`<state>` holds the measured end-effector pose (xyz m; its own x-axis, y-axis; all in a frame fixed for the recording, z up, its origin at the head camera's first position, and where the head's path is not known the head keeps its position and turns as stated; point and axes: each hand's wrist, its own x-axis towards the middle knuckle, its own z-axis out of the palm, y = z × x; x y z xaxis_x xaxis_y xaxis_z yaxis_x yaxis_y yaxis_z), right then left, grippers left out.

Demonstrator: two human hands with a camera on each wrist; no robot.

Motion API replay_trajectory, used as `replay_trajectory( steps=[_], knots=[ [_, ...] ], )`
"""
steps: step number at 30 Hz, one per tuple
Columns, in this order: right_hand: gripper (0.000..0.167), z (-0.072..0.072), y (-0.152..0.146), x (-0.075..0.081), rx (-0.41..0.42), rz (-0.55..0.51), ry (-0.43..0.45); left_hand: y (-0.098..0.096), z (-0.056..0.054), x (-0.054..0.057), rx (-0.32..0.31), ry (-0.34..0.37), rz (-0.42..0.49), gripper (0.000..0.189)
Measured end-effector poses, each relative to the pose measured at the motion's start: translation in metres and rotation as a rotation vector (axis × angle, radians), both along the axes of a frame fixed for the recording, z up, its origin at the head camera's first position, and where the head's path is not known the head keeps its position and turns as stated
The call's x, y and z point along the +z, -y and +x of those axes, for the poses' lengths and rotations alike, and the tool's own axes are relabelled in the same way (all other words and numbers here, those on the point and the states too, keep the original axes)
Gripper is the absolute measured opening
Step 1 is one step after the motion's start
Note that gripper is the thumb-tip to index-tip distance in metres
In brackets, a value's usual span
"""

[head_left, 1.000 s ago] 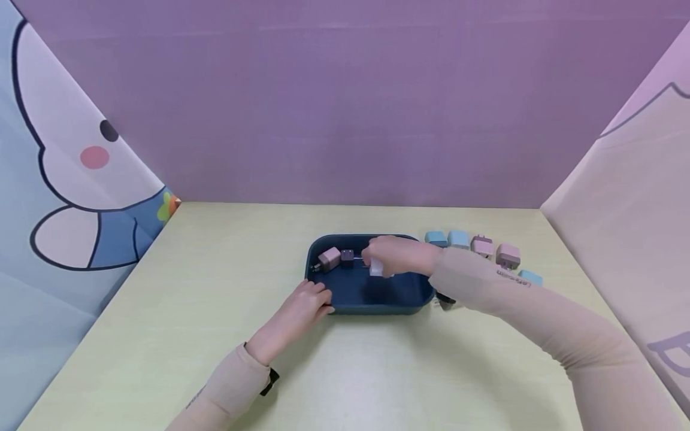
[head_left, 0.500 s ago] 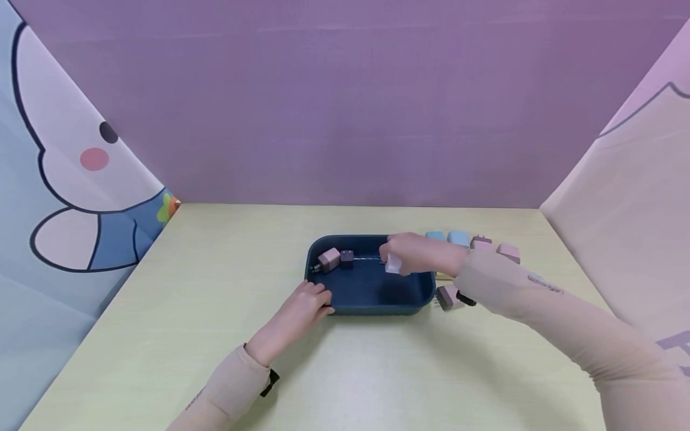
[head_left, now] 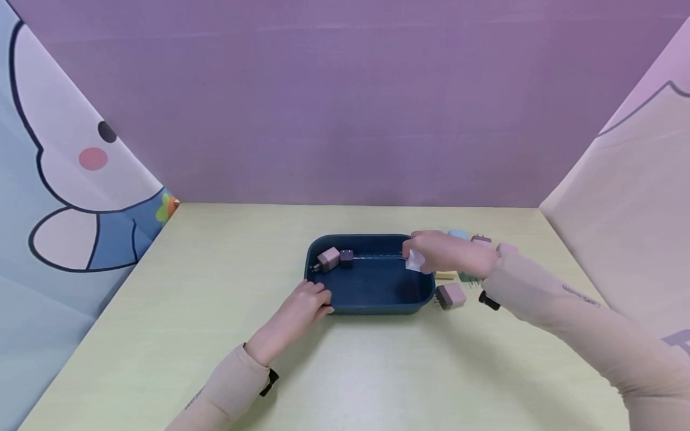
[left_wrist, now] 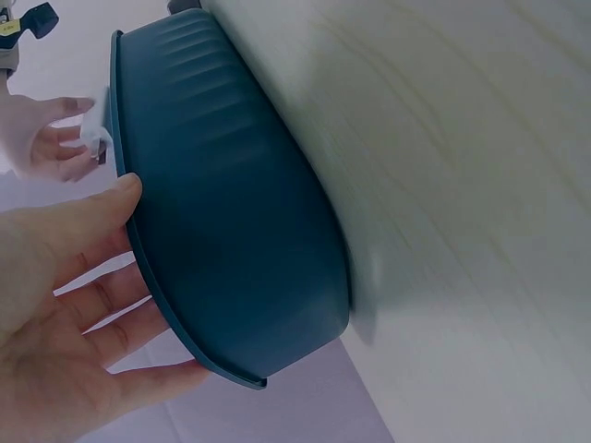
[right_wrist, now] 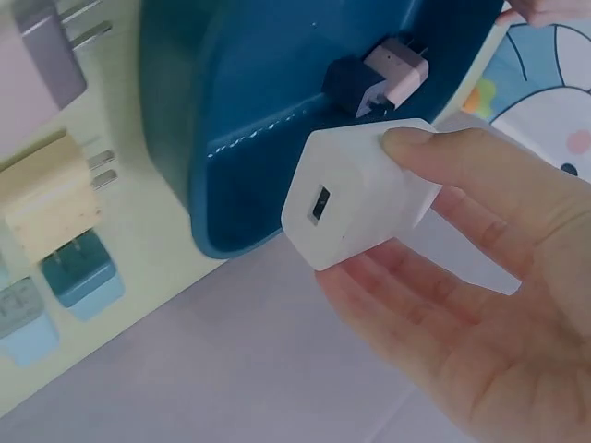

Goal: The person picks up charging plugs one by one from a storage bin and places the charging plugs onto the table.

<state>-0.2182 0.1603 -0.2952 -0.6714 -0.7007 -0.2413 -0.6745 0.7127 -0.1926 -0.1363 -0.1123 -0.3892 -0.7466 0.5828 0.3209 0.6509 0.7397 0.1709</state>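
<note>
My left hand [head_left: 302, 305] grips the rim of a dark blue tray [head_left: 366, 296] at its near left corner; in the left wrist view the thumb [left_wrist: 127, 196] presses on the rim. Over the tray's right end, my right hand [head_left: 447, 251] pinches a white USB charger [right_wrist: 355, 198] between thumb and fingers. Its USB port faces the camera in the right wrist view. Inside the tray, a pink charger [head_left: 329, 258] lies beside a dark purple charger [head_left: 347, 258] at the far left.
Several more chargers lie on the table right of the tray, among them a pink and grey one [head_left: 451, 296], a yellow one [head_left: 446, 275] and a light blue one [head_left: 458, 234]. My right arm hides some. A purple cloth wall [head_left: 345, 120] stands behind the table.
My right hand has moved right with the white charger, from over the tray's middle to above its right end. The left hand and the two chargers in the tray stay put.
</note>
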Motion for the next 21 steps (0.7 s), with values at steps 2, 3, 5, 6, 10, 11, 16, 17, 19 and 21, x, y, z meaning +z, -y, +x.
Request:
replay_trajectory(
  steps=[2,3,5,6,10,11,16,17,19,21],
  knots=[
    [0.032,0.0,-0.004,-0.001,-0.014,-0.009,0.0,0.0,0.0,0.0,0.0,0.0,-0.001,0.018],
    [0.032,0.0,-0.006,-0.001,-0.019,-0.015,-0.003,0.0,0.001,0.0,0.001,0.0,-0.002,0.018],
    [0.031,0.001,-0.01,-0.001,-0.021,-0.021,-0.011,0.0,0.001,0.0,0.003,0.001,-0.003,0.018],
    [0.03,0.001,-0.012,-0.001,-0.02,-0.025,-0.019,0.0,0.001,0.0,0.004,0.001,-0.004,0.018],
    [0.03,0.002,-0.022,-0.004,-0.023,-0.039,-0.043,0.0,0.001,0.0,0.006,-0.005,-0.003,0.018],
    [0.031,0.002,-0.025,-0.005,-0.026,-0.045,-0.046,0.0,0.001,0.0,0.006,-0.007,-0.003,0.018],
    [0.032,0.002,-0.036,-0.009,-0.043,-0.063,-0.054,0.0,0.002,0.0,0.008,-0.009,-0.006,0.017],
    [0.032,0.002,-0.038,-0.009,-0.046,-0.064,-0.053,0.0,0.001,0.0,0.007,-0.009,-0.007,0.017],
    [0.032,0.003,-0.043,-0.01,-0.058,-0.068,-0.044,0.0,0.001,0.0,0.008,-0.009,-0.011,0.017],
    [0.032,0.004,-0.047,-0.011,-0.072,-0.069,-0.038,0.0,0.001,0.0,0.008,-0.007,-0.012,0.017]
  ],
)
